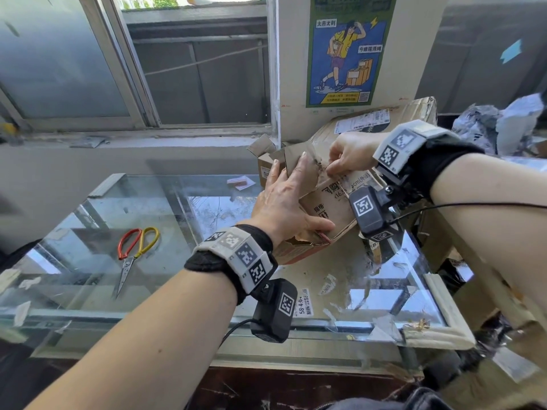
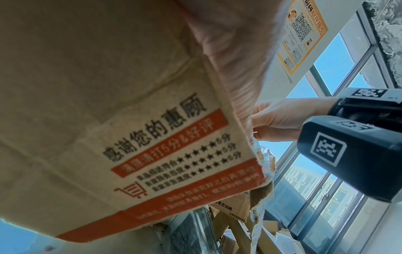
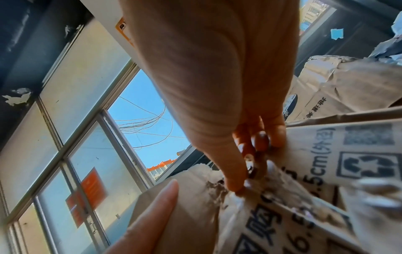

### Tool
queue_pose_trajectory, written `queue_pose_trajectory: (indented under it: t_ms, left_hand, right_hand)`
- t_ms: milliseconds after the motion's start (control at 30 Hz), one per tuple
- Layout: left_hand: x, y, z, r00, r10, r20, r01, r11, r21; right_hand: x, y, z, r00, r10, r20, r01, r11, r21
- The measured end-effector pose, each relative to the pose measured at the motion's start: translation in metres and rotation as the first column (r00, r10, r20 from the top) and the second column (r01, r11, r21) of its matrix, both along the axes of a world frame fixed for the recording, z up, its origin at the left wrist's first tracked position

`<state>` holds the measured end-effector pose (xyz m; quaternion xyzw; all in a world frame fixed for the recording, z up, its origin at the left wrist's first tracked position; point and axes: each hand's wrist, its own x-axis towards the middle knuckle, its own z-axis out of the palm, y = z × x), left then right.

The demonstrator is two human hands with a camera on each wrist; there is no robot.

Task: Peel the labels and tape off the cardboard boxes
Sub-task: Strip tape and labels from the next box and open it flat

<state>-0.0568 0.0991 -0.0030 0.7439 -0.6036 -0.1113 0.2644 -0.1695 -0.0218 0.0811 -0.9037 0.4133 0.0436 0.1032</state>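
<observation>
A worn brown cardboard box with black print is held tilted over the glass table. My left hand grips it at the near corner, fingers lying along the torn top flap and thumb on the front face. My right hand pinches a shred of tape at the ragged seam on top. The right wrist view shows the thumb and fingertips closed on that shred, with a left finger flat on the flap. In the left wrist view the box's orange-printed underside fills the frame.
Red and yellow scissors lie on the glass table at the left. Peeled label scraps litter the near side. A larger box with a shipping label leans behind, a small box beside it, crumpled wrappers at the right.
</observation>
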Motion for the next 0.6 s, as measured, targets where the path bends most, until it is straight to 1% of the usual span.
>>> queue_pose_trajectory:
  t_ms: [167, 300, 433, 600]
  left_hand:
    - [0.003, -0.001, -0.001, 1.000, -0.015, -0.010, 0.015, 1.000, -0.011]
    - [0.005, -0.003, -0.001, 0.999, -0.023, -0.030, 0.023, 1.000, -0.010]
    - [0.009, -0.003, 0.000, 0.997, -0.006, -0.072, 0.006, 1.000, 0.000]
    - [0.011, -0.002, 0.003, 0.993, -0.004, -0.114, 0.004, 1.000, 0.006]
  right_hand:
    - [0.003, 0.000, -0.001, 0.996, 0.030, -0.085, -0.032, 0.999, -0.018]
    - [0.001, -0.005, 0.000, 0.993, 0.061, -0.097, -0.061, 0.998, 0.005]
    - [-0.003, -0.009, 0.002, 0.999, 0.052, 0.012, -0.053, 0.996, 0.076]
    - [-0.010, -0.015, -0.003, 0.977, -0.020, 0.212, -0.026, 0.977, 0.213]
